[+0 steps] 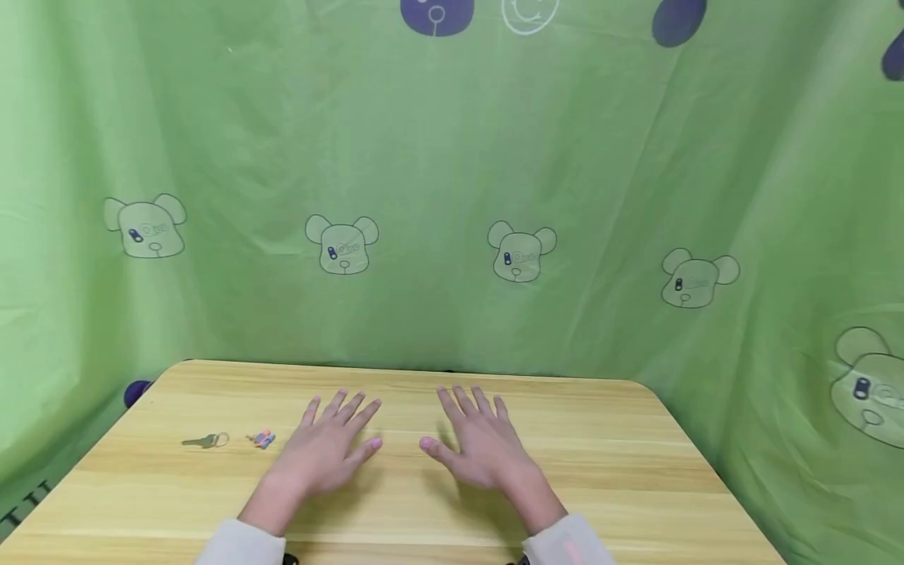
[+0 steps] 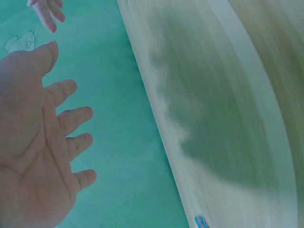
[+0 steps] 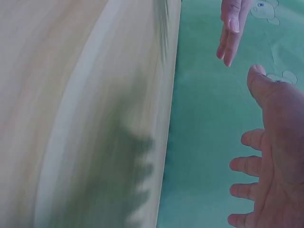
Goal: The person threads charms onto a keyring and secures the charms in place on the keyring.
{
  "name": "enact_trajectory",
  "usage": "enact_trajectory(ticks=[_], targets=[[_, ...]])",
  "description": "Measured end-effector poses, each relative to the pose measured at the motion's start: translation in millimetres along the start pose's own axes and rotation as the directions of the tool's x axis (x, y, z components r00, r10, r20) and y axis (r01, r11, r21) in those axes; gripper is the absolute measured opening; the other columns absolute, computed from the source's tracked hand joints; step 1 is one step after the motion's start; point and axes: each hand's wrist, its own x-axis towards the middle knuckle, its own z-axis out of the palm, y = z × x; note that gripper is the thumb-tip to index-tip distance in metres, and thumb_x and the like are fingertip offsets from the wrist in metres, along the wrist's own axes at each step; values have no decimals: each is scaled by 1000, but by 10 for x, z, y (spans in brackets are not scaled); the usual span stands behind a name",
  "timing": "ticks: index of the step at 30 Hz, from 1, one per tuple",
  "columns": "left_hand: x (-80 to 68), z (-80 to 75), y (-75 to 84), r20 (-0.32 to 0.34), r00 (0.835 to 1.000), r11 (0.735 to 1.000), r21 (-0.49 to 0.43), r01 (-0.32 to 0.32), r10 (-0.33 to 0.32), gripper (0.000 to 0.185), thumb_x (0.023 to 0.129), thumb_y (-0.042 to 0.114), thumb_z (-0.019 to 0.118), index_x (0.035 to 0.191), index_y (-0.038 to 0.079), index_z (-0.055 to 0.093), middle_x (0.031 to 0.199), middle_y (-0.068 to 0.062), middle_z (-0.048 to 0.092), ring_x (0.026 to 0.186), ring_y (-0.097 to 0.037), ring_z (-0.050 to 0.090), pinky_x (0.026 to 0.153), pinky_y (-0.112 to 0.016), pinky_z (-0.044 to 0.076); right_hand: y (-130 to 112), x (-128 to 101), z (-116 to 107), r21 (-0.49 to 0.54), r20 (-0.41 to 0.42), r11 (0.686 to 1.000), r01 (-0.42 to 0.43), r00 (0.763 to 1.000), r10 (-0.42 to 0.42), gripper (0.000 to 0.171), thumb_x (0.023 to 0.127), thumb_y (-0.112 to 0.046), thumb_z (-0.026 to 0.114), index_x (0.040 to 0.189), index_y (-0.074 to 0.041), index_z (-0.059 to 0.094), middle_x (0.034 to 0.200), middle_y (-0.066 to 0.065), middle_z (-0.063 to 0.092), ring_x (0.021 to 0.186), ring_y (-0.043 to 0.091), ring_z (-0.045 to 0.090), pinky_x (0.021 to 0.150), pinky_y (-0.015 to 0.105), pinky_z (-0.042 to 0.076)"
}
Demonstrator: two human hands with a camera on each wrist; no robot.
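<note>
Head view: both hands lie palm down over the wooden tabletop (image 1: 600, 471), side by side near its middle, thumbs pointing toward each other with a gap between. Left hand (image 1: 328, 447) has its fingers (image 1: 353, 408) spread and straight, gripping nothing. Right hand (image 1: 476, 443) likewise, fingers (image 1: 466, 400) splayed and straight, nothing held. Pale sleeves cover both wrists at the near edge.

Small key (image 1: 205, 441) with a ring lies on the tabletop to the left of the left hand, well apart from it. Between key and left hand sits a tiny pink-and-blue item (image 1: 263, 439), near the hand but not touching; too small to identify.

Left wrist view shows the open palm above blurred wood grain. Right wrist view shows the same for the other hand. Green cloth (image 1: 452, 173) printed with bear heads hangs behind and around the tabletop.
</note>
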Motion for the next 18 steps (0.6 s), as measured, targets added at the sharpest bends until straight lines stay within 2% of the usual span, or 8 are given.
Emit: enact_trajectory(ticks=[10, 18], targets=[[-199, -152, -403, 30, 996, 996, 25, 83, -84, 66, 106, 59, 39, 158, 18, 39, 163, -16, 35, 151, -44, 25, 120, -68, 9, -359, 292, 63, -28, 60, 994, 107, 993, -105, 89, 97, -75, 40, 163, -16, 28, 164, 16, 33, 150, 45, 28, 118, 67, 22], [-436, -280, -806, 26, 991, 991, 41, 131, -132, 63, 106, 52, 47, 155, 12, 45, 156, -23, 42, 145, -51, 32, 114, -76, 16, -770, 545, 199, -61, 92, 981, 185, 979, -179, 84, 98, -70, 45, 162, -18, 29, 163, 11, 36, 149, 39, 32, 118, 63, 28]])
